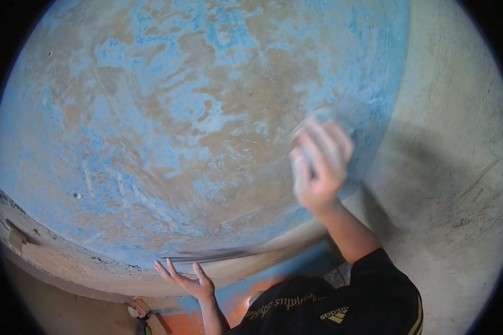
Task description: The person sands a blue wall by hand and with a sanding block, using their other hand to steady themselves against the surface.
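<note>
My right hand (321, 164), dusty and blurred by motion, is pressed up against the blue wall (179, 111), near its right-hand border. Its fingers are curled over a pale flat pad (318, 115), mostly hidden beneath them and too smeared to name exactly. The wall's paint is worn through in large brown-grey patches around the hand. Low in the view, my left hand (189, 283) holds nothing; its fingers are spread and the palm is turned up, fingertips close to the wall's lower edge.
A bare grey plaster wall (441, 184) meets the blue one on the right. Below are an orange floor patch (184, 322) and small items (142, 312) at lower left. A small block (15, 237) sits on the left ledge. My black shirt (341, 304) fills the bottom.
</note>
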Demonstrator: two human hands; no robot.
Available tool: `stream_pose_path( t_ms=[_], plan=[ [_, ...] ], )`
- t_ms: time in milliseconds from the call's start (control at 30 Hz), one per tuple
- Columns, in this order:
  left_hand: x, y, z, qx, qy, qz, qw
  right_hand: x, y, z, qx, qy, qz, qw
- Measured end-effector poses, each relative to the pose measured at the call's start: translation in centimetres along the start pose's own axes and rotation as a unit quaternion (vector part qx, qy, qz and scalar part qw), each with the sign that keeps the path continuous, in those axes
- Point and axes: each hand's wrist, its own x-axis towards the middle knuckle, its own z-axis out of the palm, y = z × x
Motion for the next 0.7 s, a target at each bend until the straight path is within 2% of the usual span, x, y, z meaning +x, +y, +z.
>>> stream_pose_path(
  t_ms=[33,67,167,200,300,367,467,567,633,700],
  plan=[
    [-0.1,-0.1,-0.1,0.000,-0.002,-0.004,1.000,-0.6,-1.0,-0.1,0.009,-0.045,-0.029,0.999],
    [-0.1,-0.1,-0.1,0.002,-0.004,-0.005,1.000,-1.5,-1.1,0.5,0.028,-0.049,-0.083,0.995],
    [-0.1,-0.1,-0.5,0.011,-0.005,-0.010,1.000,-0.9,2.8,0.3,-0.013,0.061,-0.013,0.998],
    [-0.1,0.1,-0.6,0.010,-0.001,-0.015,1.000,-0.5,3.2,0.0,-0.024,0.094,0.074,0.993],
    [-0.4,0.6,-0.6,-0.002,0.006,-0.027,1.000,-2.8,1.0,0.6,-0.005,0.037,0.013,0.999],
    [-0.5,0.5,-0.6,-0.012,0.007,-0.025,1.000,-5.3,-0.8,0.6,0.014,-0.059,-0.070,0.996],
    [-0.6,0.4,-0.5,-0.013,0.013,-0.028,0.999,-6.1,2.3,0.0,-0.033,0.028,0.039,0.998],
    [-1.1,0.8,-0.4,-0.006,0.009,-0.039,0.999,-8.1,1.6,-0.3,-0.050,0.042,0.106,0.992],
    [-1.0,1.3,-0.2,-0.012,0.003,-0.040,0.999,-10.5,0.1,-1.0,-0.004,-0.084,0.017,0.996],
    [-0.8,1.2,-0.1,-0.025,0.000,-0.028,0.999,-12.2,2.0,-1.4,-0.028,-0.061,0.038,0.997]
  ],
)
